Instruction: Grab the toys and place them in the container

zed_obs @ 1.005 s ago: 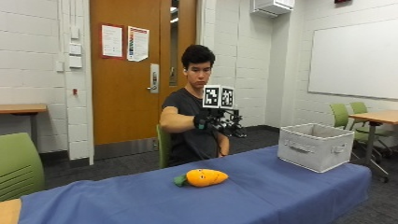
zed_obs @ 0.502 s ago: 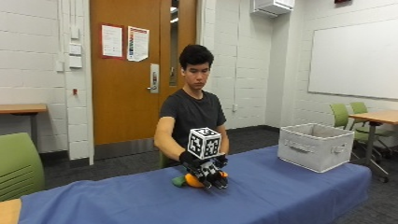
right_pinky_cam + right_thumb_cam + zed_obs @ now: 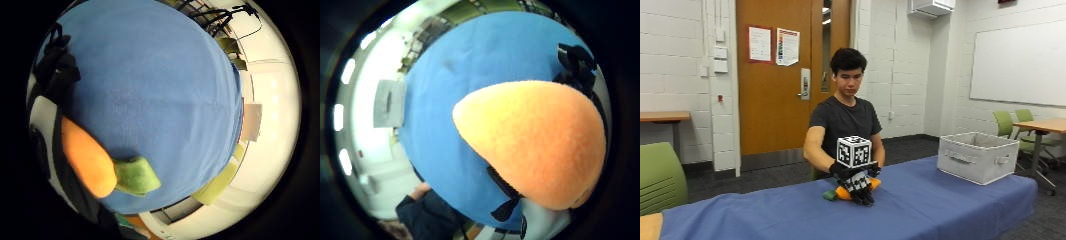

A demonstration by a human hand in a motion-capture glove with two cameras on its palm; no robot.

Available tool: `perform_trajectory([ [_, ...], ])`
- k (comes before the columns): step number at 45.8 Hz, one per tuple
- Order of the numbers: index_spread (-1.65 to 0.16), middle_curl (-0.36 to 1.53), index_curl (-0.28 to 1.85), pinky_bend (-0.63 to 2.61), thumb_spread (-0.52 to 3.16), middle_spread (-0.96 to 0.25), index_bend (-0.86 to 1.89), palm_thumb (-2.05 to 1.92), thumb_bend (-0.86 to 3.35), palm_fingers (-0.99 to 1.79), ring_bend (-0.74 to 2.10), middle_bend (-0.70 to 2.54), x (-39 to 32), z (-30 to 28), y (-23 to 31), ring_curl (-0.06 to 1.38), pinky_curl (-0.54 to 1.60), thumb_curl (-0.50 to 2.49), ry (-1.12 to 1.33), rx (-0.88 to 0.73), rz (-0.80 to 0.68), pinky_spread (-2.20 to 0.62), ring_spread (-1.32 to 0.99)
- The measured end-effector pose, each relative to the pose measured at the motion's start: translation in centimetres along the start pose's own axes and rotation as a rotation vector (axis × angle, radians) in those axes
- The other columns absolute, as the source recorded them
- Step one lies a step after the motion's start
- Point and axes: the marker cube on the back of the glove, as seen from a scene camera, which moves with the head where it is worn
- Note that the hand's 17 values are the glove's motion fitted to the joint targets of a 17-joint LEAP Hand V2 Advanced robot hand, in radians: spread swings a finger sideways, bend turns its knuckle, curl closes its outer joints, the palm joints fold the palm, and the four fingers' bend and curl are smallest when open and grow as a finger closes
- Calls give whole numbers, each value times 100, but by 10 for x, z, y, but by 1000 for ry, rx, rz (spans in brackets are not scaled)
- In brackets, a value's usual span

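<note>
Orange plush, outside view: a carrot toy (image 3: 848,191) with a green leafy end (image 3: 830,195) is lying on the blue tablecloth (image 3: 939,210), mid-table in front of the seated person.
Hand, outside view: the gloved right hand (image 3: 856,184) is covering the carrot toy, fingers (image 3: 863,196) curling down over its front; contact looks likely, but whether they are clamping it I cannot tell.
Container, outside view: a grey fabric bin (image 3: 977,156) is sitting at the table's far end, well apart from the carrot toy.
Little-finger palm view: the carrot toy (image 3: 86,158) is showing as a rounded, matte body beside the palm, its green leafy end (image 3: 136,175) looking like folded felt on the blue tablecloth (image 3: 160,90).
Thumb palm view: fuzzy, nappy orange surface (image 3: 540,145) is filling much of the frame, so it is close to the palm.
Handling, judged: probably light, soft and squashable, not slippery or fragile; wrapping the thick middle of the body seems best, not the floppy green end.
</note>
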Motion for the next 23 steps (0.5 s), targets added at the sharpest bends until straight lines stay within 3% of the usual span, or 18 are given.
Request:
perform_trajectory([
  [5,-34,37,65,70,103,-21,65,10,0,82,52,15,-1,-10,-1,25,30,28,-17,9,-1,-32,-48],
  [9,-32,37,69,66,107,-22,73,12,0,91,57,17,-6,-21,-1,26,30,28,-52,17,-2,-34,-50],
  [11,-31,39,69,62,109,-24,70,17,2,107,65,24,-8,-28,-2,28,29,29,-57,10,0,-36,-50],
  [12,-31,38,70,61,109,-24,72,15,0,99,62,21,-9,-31,-3,27,29,28,-53,2,0,-36,-50],
  [14,-30,42,71,62,114,-28,66,30,9,123,75,34,-12,-37,-5,32,30,31,-39,-14,-1,-38,-49],
  [23,-29,57,75,64,105,-36,46,59,21,133,98,75,-36,-68,-18,42,32,45,-6,-74,-26,-46,-46],
])
